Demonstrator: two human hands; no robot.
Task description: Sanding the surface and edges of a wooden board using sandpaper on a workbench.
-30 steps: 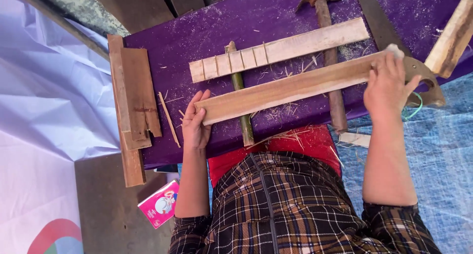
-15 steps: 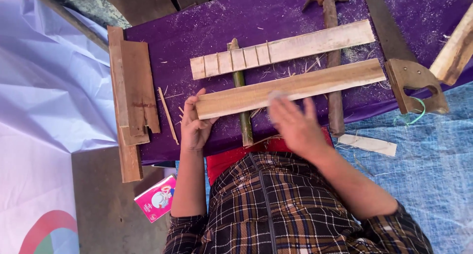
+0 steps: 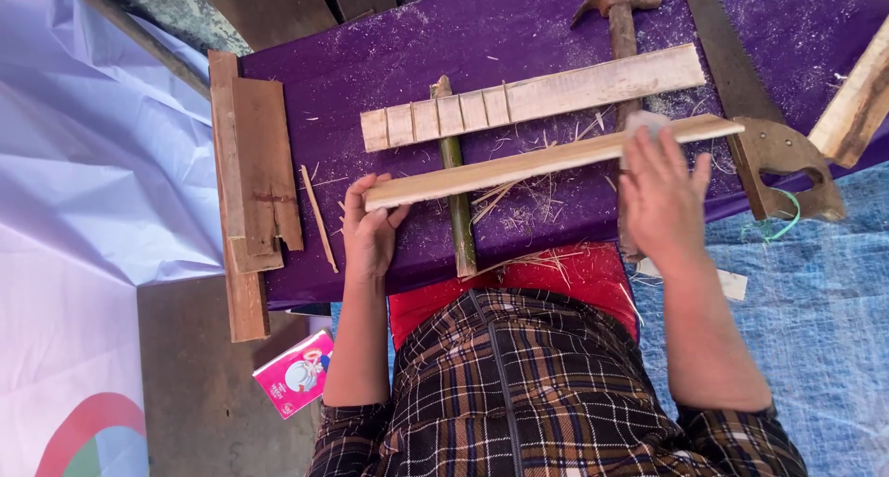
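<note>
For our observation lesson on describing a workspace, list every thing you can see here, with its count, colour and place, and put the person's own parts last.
Wooden slat: 1, pale, on the bench under both hands.
Notched slat: 1, pale, further up the bench.
Bamboo stick: 1, green, crossing under both slats.
Hammer: 1, rusty brown, top of the bench.
Handsaw: 1, wooden handle, bench's right edge.
Boards: a stack, brown, bench's left end.
Bench cover: 1, purple, dusted with sawdust.
Small packet: 1, pink, on the floor.
Tarp: 1, blue, right.
Left hand: grips the slat's end.
Right hand: presses a pale pad on the slat.
</note>
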